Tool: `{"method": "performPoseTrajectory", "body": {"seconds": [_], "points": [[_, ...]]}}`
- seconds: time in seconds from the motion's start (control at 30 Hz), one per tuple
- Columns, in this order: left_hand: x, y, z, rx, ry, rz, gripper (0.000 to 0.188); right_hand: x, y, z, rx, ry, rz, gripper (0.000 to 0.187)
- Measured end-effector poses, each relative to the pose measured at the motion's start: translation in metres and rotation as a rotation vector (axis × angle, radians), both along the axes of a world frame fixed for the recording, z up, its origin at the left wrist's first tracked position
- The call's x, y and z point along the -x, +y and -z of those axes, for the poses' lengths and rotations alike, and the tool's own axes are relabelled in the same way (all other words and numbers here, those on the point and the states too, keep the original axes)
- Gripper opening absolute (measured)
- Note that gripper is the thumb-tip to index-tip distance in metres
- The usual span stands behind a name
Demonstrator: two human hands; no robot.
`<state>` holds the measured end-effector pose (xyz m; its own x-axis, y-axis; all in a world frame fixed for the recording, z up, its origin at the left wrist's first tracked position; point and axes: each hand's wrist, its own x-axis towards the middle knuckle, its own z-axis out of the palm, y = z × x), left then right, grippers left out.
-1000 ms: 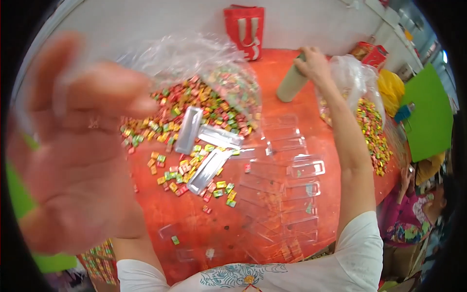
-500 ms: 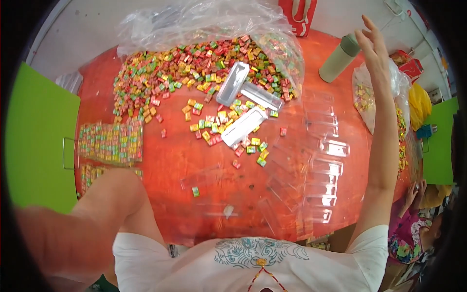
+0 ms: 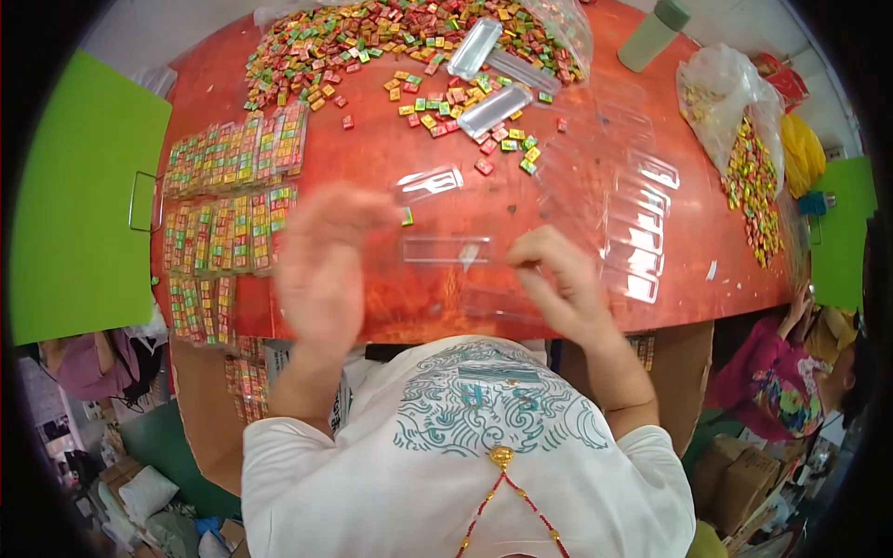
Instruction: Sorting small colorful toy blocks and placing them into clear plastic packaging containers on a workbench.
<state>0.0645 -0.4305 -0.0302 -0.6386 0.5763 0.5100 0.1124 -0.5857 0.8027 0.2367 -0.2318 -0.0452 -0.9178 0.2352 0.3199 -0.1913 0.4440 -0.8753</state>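
Note:
My left hand is smeared by motion above the table's near left; its fingers are too blurred to read. Nearer the middle, my right hand is curled with thumb and fingertips close together; whether they pinch anything I cannot make out. Between the hands, a clear plastic tray lies flat, holding no sweets. A second clear tray lies beyond it. One small green wrapped sweet sits close to my left fingertips. Farther off, a silvery metal scoop-like trough rests among loose wrapped sweets.
Filled trays stand in rows at the left. A big heap of sweets covers the back. Overlapping clear trays line the right, near a green bottle and an opened plastic bag. Co-workers sit at both sides.
Both arms have come inward: my left hand from the lower left, my right from the far right, over the table's near part. The view has tilted down toward my shirt.

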Motion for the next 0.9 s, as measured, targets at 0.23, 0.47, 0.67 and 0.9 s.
{"method": "performPoseTrajectory", "body": {"seconds": [0.23, 0.47, 0.67, 0.9], "points": [[-0.034, -0.027, 0.122, 0.724, 0.962, -0.435, 0.041, 0.006, -0.047, 0.089, -0.597, -0.063, 0.271, 0.021], [-0.03, -0.025, 0.162, 0.893, 1.195, -0.537, 0.026, 0.053, -0.039, 0.105, -0.893, -0.065, 0.228, 0.012], [-0.027, -0.034, 0.146, 0.884, 1.155, -0.563, 0.018, 0.123, -0.013, 0.132, -1.079, 0.0, 0.27, 0.01], [0.015, -0.002, 0.134, 0.953, 1.073, -0.623, 0.023, 0.128, 0.009, 0.127, -1.041, -0.007, 0.357, 0.007]]}}
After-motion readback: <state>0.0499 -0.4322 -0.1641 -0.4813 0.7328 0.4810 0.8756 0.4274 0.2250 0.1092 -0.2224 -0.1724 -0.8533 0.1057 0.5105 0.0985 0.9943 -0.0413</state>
